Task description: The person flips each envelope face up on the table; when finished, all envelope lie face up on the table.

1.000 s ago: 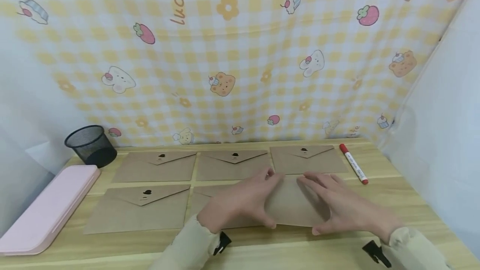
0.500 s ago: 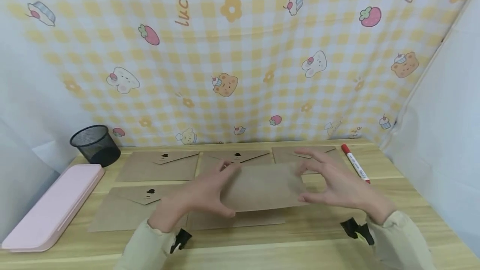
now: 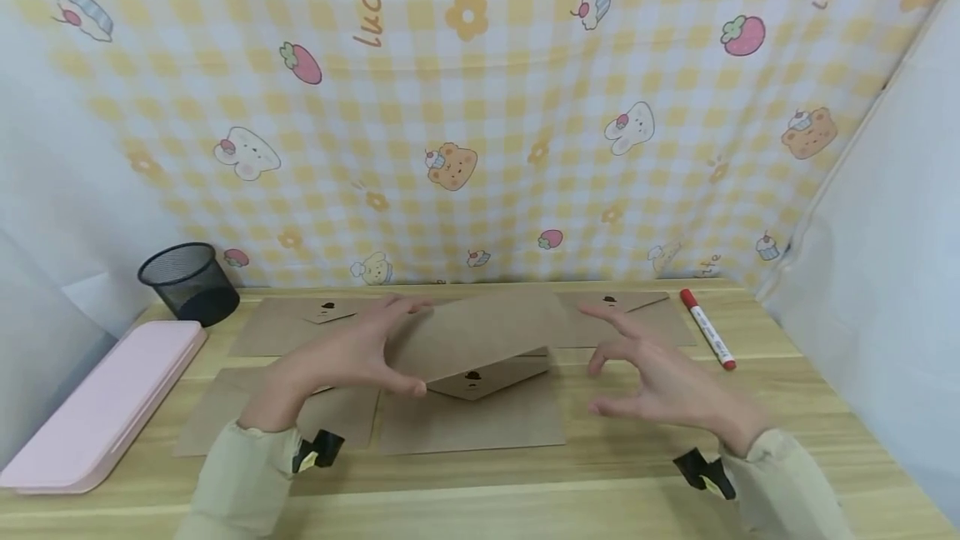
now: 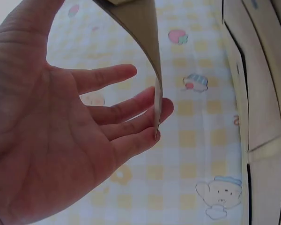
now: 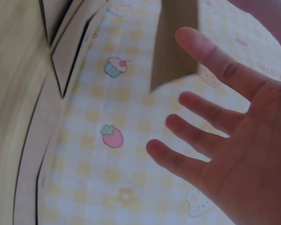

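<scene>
A brown kraft envelope is raised and tilted over the front middle envelope, partly covering its flap with the black hat print. At the raised envelope's left end, my left hand holds it between thumb and fingers. The left wrist view shows this envelope nearly edge-on against the fingertips. My right hand is apart from it on the right, fingers spread and loosely bent, holding nothing. In the right wrist view the envelope's free end shows beyond the index finger.
More flat envelopes lie around: back right, back left and front left. A red-capped marker lies at right. On the left are a black mesh pen holder and a pink case. A checked cloth hangs behind.
The envelope has been lifted from the front right and carried left, over the front middle one. My right hand has let go of its right end; my left hand has moved left with it.
</scene>
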`<state>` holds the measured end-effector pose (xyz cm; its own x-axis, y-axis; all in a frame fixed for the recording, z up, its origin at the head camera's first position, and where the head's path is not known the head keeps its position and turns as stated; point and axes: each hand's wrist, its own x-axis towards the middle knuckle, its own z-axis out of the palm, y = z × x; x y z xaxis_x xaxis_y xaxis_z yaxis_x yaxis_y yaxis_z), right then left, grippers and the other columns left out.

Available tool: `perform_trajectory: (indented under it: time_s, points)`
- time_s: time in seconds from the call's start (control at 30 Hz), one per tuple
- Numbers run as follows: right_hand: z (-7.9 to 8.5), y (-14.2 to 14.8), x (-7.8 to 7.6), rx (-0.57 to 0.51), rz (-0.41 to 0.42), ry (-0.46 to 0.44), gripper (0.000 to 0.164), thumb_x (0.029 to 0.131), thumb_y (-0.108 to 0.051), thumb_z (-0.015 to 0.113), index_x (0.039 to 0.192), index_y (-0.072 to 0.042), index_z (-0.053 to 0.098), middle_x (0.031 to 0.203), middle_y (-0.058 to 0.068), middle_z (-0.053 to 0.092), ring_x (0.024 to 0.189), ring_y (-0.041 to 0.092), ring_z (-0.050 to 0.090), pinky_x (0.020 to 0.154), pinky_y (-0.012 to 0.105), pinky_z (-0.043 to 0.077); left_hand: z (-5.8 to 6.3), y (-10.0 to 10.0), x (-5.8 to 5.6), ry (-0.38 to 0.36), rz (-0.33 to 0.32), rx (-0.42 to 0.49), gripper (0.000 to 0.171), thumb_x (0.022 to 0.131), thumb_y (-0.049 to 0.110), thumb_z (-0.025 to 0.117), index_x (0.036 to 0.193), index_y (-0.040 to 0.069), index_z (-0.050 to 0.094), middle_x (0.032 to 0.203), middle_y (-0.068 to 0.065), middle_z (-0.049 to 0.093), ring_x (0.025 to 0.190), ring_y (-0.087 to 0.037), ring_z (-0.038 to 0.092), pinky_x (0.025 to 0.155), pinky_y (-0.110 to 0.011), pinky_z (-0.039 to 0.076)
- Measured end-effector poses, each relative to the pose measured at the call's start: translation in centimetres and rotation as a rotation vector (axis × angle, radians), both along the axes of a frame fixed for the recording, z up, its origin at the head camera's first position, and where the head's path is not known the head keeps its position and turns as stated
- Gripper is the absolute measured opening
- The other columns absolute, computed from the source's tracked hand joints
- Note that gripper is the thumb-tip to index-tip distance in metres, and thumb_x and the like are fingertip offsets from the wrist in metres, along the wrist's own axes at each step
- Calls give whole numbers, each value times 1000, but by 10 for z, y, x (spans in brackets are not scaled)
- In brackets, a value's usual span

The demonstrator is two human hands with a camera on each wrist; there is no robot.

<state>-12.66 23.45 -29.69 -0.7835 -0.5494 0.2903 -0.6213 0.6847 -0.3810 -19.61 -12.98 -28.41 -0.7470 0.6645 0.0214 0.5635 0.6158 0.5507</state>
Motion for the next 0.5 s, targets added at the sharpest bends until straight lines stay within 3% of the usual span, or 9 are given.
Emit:
perform_trajectory:
  time_s: [0.1, 0.3, 0.43, 0.5]
  points:
    - [-4, -6, -2, -6, 24, 30, 28, 70, -33, 81, 91, -21, 68, 150, 6, 22, 133, 34, 26, 97, 54, 33, 2, -4, -2, -28, -22, 33, 97, 65, 49, 80, 141, 10, 35, 137, -10, 40, 125, -31, 38, 97, -50, 35]
    - [-11, -16, -5, -43, 90, 140, 42, 69, -23, 80, 109, -14, 68, 151, 8, 22, 137, 31, 17, 106, 47, 24, 1, -2, -2, -119, -87, 69, 90, 68, 49, 78, 141, 21, 35, 131, -4, 46, 120, -24, 42, 98, -46, 34]
    - [-13, -15, -7, -134, 130, 251, 30, 75, -8, 74, 104, -10, 67, 142, 10, 39, 130, 32, 33, 107, 30, 24, 0, -1, -2, -148, -140, 93, 80, 75, 43, 75, 141, 22, 35, 129, -6, 48, 119, -23, 45, 98, -45, 36]
    - [-14, -15, -9, -202, 159, 292, 25, 79, -2, 68, 104, -7, 67, 134, 11, 47, 123, 30, 43, 102, 25, 30, 0, -2, -2, -180, -169, 121, 74, 79, 38, 73, 140, 19, 36, 129, -7, 48, 119, -24, 45, 99, -46, 34]
